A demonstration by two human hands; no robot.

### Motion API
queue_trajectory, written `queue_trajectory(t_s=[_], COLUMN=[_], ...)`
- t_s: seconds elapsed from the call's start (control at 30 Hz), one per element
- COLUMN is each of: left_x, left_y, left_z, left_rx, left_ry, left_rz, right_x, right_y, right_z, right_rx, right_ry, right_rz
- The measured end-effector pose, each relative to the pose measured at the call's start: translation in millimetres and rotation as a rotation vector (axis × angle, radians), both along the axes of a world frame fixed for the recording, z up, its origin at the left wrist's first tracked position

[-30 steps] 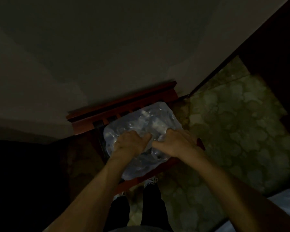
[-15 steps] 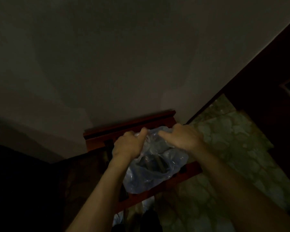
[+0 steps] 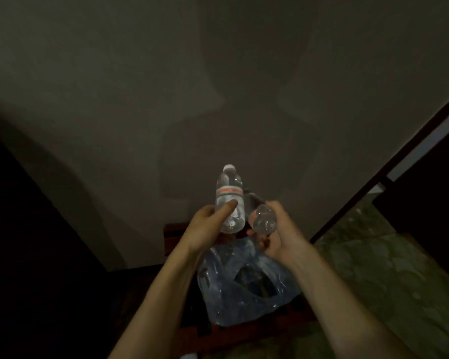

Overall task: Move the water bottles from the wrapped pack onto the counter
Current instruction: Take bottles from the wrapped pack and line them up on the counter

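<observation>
My left hand [image 3: 208, 224] grips a clear water bottle [image 3: 230, 200] with a white cap and a red-striped label, held up in front of the wall. My right hand [image 3: 280, 234] holds a second clear bottle [image 3: 263, 218], tilted so its base faces me. Below both hands the torn clear plastic pack wrap [image 3: 244, 283] lies slack on a red wooden stand [image 3: 171, 231], with a dark opening in its top. Whether bottles remain inside the wrap is too dark to tell. No counter shows in this view.
A plain grey wall [image 3: 218, 99] fills the upper view. A mottled green stone floor [image 3: 386, 268] spreads to the right, beside a dark door frame [image 3: 389, 161]. The left side is in deep shadow.
Both hands were tearing at the top of the wrap; now each has lifted a bottle out and raised it above the pack. The view has tilted upward.
</observation>
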State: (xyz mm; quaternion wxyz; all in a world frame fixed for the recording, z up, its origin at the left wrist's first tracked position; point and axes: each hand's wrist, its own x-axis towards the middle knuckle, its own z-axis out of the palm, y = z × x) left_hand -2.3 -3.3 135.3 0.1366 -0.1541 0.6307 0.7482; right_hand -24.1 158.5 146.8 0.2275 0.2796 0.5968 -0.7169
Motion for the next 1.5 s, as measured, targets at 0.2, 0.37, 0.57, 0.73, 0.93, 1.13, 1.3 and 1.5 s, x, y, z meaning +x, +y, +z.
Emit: queue_trajectory(t_s=[0.2, 0.37, 0.57, 0.73, 0.93, 1.13, 1.3, 1.5], left_x=[54, 86, 109, 134, 171, 213, 230, 223], left_y=[-19, -49, -82, -122, -206, -305, -356, -390], left_z=[38, 81, 120, 141, 157, 163, 167, 175], left_rx=[0.125, 0.012, -0.076, -0.137, -0.120, -0.409, -0.498, -0.494], left_ry=[0.089, 0.288, 0.480, 0.584, 0.588, 0.640, 0.660, 0.627], left_rz=[0.081, 0.086, 0.178, 0.196, 0.299, 0.357, 0.414, 0.407], right_x=[41, 60, 76, 94, 131, 171, 179, 170], right_y=[-13, -33, -78, -133, -226, -322, -374, -413], right_z=[18, 46, 87, 111, 128, 141, 139, 139], right_rx=[-0.324, -0.520, -0.437, -0.230, -0.317, -0.461, -0.407, -0.272], right_ry=[0.222, 0.473, 0.631, 0.760, 0.814, 0.882, 0.899, 0.952], right_rz=[0.142, 0.393, 0.466, 0.378, 0.392, 0.372, 0.404, 0.519])
